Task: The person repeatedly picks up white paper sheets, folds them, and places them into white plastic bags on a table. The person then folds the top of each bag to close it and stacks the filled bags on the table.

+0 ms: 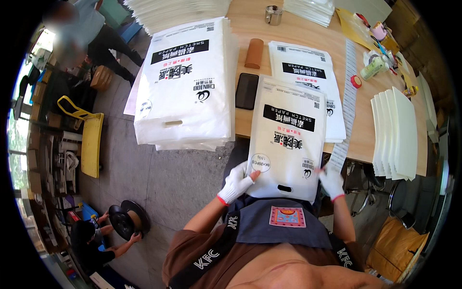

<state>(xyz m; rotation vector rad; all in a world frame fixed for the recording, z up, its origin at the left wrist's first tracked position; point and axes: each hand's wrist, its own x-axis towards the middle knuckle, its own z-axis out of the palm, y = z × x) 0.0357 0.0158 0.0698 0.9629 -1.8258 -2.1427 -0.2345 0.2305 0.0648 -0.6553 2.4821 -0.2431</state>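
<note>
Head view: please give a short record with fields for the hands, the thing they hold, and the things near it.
left hand: white glove, grips the lower left edge of the white plastic bag
right hand: white glove, grips the bag's lower right edge
bag: flat, black label, cut-out handle toward the person
behind the bag: black phone, brown roll
on the left: stack of white bags
surface: wooden table

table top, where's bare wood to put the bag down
Bare wood shows on the table between the tin and the far bag pile, and in a strip between the label strip and the white sheets. Crowded: the right corner with tape and tools, and around the phone. Both hands hold the bag.
</note>
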